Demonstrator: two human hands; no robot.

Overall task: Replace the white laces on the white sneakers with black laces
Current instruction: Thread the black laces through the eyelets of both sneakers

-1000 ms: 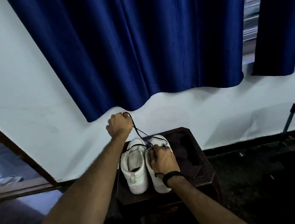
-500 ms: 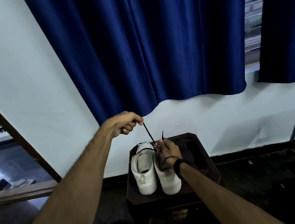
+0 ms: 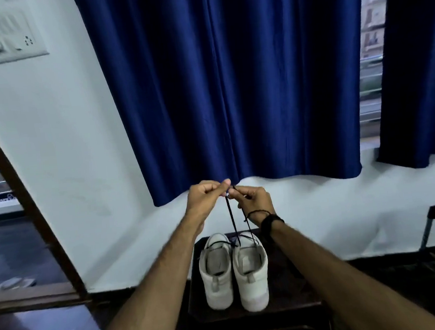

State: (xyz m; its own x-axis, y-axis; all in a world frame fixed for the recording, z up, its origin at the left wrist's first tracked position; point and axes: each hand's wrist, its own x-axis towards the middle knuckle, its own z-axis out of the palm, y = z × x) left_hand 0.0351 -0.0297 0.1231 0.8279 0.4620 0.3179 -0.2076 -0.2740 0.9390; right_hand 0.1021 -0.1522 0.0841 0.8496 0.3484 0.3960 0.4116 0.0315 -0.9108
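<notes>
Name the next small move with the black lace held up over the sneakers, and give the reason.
Probably even the two ends: both hands, left hand and right hand, pinch the black lace ends together, raised above the white sneakers on the dark stool. Both strands run taut down to the toe end, so comparing lengths before threading further seems sensible.

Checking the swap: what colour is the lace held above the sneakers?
Black lace, clearest in the head view, pinched by both hands.

The dark wooden stool (image 3: 294, 289) has bare top along its right edge, room for a hand beside the pair of white sneakers (image 3: 235, 272). Two taut strands of thin black lace (image 3: 230, 216) rise from the far edge and bar the air there. Behind hang the deep blue curtains (image 3: 231, 85).
</notes>
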